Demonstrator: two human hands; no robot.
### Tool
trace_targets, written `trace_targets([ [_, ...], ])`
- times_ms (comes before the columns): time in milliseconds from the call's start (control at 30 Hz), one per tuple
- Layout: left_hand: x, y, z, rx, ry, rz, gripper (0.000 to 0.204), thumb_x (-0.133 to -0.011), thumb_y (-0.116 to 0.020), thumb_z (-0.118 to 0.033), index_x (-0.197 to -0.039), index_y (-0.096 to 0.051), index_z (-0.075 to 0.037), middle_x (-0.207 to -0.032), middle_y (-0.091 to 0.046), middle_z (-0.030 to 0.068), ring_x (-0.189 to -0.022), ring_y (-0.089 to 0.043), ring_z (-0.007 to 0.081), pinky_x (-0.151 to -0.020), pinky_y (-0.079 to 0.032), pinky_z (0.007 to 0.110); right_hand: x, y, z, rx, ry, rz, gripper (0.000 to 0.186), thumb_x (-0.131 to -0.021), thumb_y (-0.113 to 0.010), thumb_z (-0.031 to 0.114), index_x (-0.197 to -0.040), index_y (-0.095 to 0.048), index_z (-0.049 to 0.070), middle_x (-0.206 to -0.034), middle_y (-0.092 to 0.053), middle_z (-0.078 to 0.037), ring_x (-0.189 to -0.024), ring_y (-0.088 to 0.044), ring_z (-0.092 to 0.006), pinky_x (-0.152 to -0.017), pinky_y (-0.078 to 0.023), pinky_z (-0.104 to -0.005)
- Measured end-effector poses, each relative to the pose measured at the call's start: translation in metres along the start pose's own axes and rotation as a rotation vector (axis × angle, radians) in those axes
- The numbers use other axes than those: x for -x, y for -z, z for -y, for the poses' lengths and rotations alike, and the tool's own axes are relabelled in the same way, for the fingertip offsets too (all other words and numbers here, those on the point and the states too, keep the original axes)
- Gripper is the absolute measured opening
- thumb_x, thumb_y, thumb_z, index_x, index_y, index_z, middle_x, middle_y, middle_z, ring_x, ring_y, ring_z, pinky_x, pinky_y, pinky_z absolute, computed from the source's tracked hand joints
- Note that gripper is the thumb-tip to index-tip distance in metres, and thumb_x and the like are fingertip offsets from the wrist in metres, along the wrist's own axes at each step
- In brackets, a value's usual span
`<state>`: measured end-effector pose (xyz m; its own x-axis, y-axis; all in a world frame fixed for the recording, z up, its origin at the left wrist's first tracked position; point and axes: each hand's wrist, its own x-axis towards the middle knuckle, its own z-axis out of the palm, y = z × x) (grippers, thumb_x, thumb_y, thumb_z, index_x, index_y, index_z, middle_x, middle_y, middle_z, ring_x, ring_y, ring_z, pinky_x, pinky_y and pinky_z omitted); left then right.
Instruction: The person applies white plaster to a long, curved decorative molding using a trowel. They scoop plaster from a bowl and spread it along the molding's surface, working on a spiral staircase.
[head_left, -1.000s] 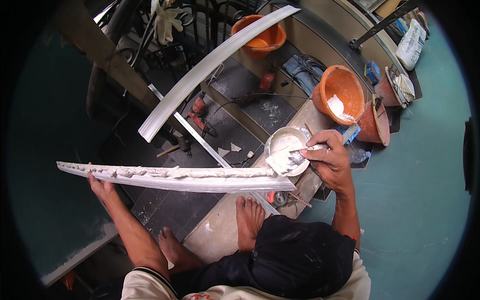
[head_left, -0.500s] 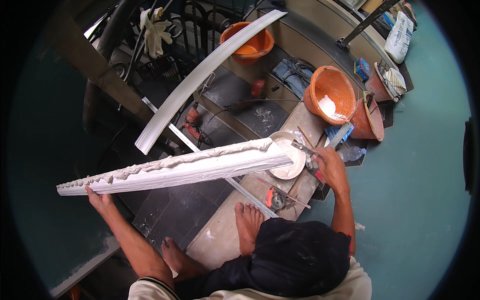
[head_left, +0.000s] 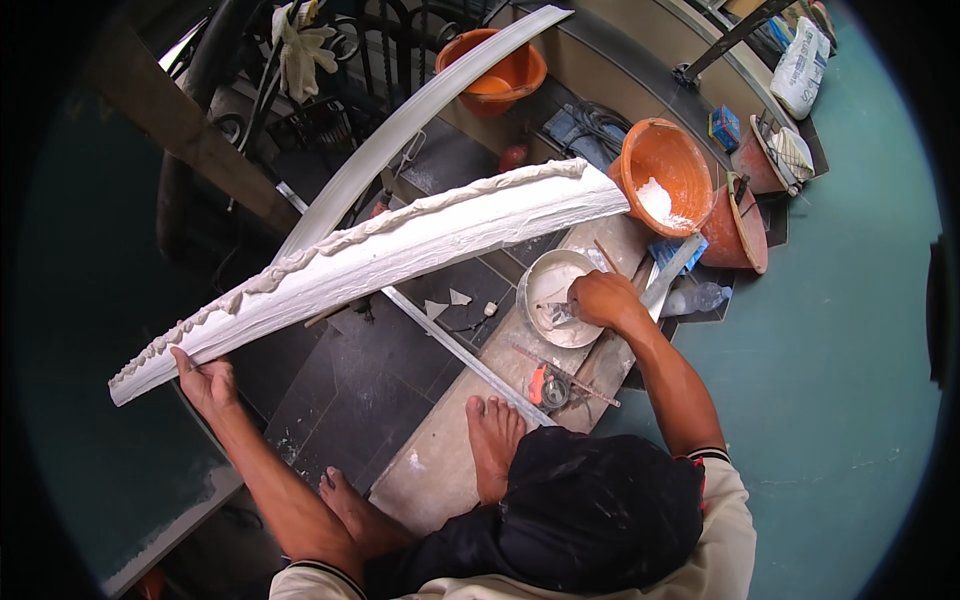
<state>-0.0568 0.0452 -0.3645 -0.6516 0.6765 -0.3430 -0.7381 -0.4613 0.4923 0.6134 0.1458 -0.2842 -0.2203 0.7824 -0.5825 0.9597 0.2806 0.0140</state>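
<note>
My left hand (head_left: pixel 205 380) grips the lower left end of a long white plaster moulding (head_left: pixel 380 262), which slants up to the right with a lumpy strip of wet plaster along its upper edge. My right hand (head_left: pixel 603 298) is closed on a metal putty knife (head_left: pixel 560 312), dipped into a round pale bowl of white paste (head_left: pixel 551 270). Behind the held piece, a second curved white moulding (head_left: pixel 430 110) lies diagonally across the top of the view. Just below the bowl lie an orange tape measure (head_left: pixel 548 389) and a thin stick beside it.
An orange bucket with white powder (head_left: pixel 660 160), another orange bucket (head_left: pixel 490 75), stained buckets (head_left: pixel 735 245), a plastic bottle (head_left: pixel 700 298) and a white sack (head_left: pixel 800 70) stand around the steps. A red drill, cables and a metal strip (head_left: pixel 450 355) lie underfoot. Dark railings are at top left.
The held moulding's right end has risen up and away from the bowl. My right hand, with the putty knife, has moved left and down into the bowl.
</note>
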Motion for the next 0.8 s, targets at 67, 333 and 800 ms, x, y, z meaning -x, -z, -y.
trace_targets([
  [67, 0.006, -0.002, 0.002, 0.016, 0.023, 0.020, 0.039, -0.105, -0.063, -0.025, -0.135, -0.059, -0.002, -0.138, -0.065, 0.0176, -0.128, -0.063, 0.0340, -0.110, -0.050, 0.058, -0.005, -0.001, -0.002, -0.111, 0.034, 0.000, 0.027, -0.086, -0.064, 0.025, -0.099, -0.080, 0.008, -0.101, -0.076, -0.021, -0.098, -0.074, -0.0377, -0.086, -0.056, -0.0484],
  [333, 0.024, -0.036, 0.033, -0.014, 0.018, 0.015, 0.034, -0.101, -0.068, -0.018, -0.128, -0.062, 0.002, -0.131, -0.068, 0.0192, -0.122, -0.067, 0.0334, -0.104, -0.057, 0.052, -0.011, -0.023, -0.052, -0.758, 0.051, 0.096, 0.036, -0.087, -0.075, 0.034, -0.099, -0.079, 0.000, -0.080, -0.073, -0.011, -0.068, -0.067, -0.0198, -0.065, -0.052, -0.0342],
  [800, 0.045, -0.065, 0.079, 0.010, 0.097, -0.064, 0.031, -0.100, -0.070, -0.015, -0.125, -0.063, 0.002, -0.124, -0.071, 0.0197, -0.114, -0.070, 0.0333, -0.098, -0.062, 0.049, 0.065, -0.037, -0.010, -1.988, 0.318, -0.679, 0.022, -0.101, -0.063, 0.007, -0.120, -0.059, -0.002, -0.096, -0.067, -0.011, -0.083, -0.066, -0.0169, -0.077, -0.053, -0.0318],
])
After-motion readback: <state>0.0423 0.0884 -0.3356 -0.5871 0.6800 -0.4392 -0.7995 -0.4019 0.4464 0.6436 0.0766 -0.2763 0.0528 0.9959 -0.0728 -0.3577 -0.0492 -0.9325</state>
